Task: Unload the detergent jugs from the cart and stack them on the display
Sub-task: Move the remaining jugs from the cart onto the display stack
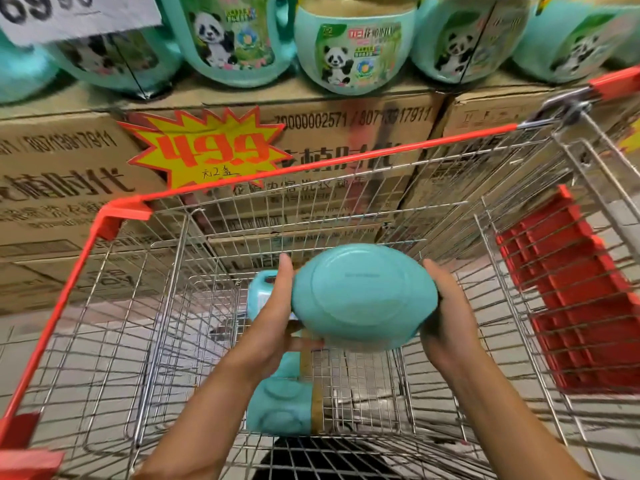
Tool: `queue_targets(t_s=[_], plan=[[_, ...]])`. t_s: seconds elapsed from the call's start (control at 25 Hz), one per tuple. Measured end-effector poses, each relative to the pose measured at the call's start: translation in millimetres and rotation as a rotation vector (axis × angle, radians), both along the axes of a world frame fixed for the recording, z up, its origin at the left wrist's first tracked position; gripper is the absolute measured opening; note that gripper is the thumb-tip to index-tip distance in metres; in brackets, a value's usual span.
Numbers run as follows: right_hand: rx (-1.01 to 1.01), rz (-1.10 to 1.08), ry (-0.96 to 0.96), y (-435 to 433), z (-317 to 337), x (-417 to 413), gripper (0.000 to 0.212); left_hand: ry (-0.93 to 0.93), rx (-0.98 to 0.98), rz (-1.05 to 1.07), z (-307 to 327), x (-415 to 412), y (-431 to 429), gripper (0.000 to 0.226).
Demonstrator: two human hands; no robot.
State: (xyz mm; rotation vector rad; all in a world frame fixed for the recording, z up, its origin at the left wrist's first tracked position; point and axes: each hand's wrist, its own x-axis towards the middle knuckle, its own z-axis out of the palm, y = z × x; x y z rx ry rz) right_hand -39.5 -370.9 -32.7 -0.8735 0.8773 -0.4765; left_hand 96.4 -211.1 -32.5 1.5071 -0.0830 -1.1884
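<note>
Nearest me, the cart (128, 211) fills the lower view with its wire basket, its near red corner cut off at the bottom-left edge. A dark shape (311, 455) shows through the mesh floor, and I cannot make out what it is. On that floor lies a lower jug (280, 407) on its side, half hidden behind my left wrist; whether it is one jug or two I cannot tell. Bare wire floor shows on both sides of it.

Above it I hold the teal jug (363, 299) clamped between both hands, base toward me, so its label and cap are hidden. My left hand (277, 317) presses the jug's left side with straight fingers, thumb under the base. My right hand (446, 317) cups the right side; its fingers go behind the jug, so I cannot tell their curl.

A red seat flap (571, 289) lies against the cart's right end. Beyond the red far rim stand stacked cardboard boxes (52, 188) bearing a starburst price tag (204, 150). Blurred panda-label jugs (353, 46) line the top of the boxes, cropped by the frame, as is a white sign (79, 15).
</note>
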Motion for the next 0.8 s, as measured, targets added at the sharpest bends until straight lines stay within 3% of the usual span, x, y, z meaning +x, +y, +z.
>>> queue_targets(t_s=[0.12,0.24,0.36,0.48,0.6,0.64,0.72,0.8], plan=[[-0.146,-0.005,0.116,6.1,4.8,-4.0,0.015,0.064,-0.06,0.071,1.2,-4.9,-2.6,0.06],[-0.228,0.011,0.104,9.8,6.3,-10.0,0.007,-0.104,-0.171,0.193,-1.1,-17.4,-7.4,0.05],[-0.067,-0.033,0.124,13.0,3.7,-15.0,0.039,-0.25,-0.249,0.264,-1.2,-26.0,-5.6,0.053],[0.049,0.03,0.103,18.2,11.1,-14.5,0.035,-0.35,-0.344,0.159,1.3,-24.0,3.4,0.08],[-0.098,-0.001,0.121,17.3,20.7,-15.4,0.034,-0.236,-0.367,0.041,4.2,-12.2,17.7,0.111],[-0.163,0.0,0.109,17.9,22.9,-14.6,0.036,-0.165,-0.367,0.036,7.2,-9.6,21.7,0.112],[-0.327,0.039,0.078,23.6,29.1,-11.1,0.036,-0.096,-0.356,0.136,10.3,-8.2,26.0,0.094],[-0.445,0.064,0.04,34.9,31.1,-3.7,0.031,-0.14,-0.329,0.284,15.3,-13.4,29.6,0.081]])
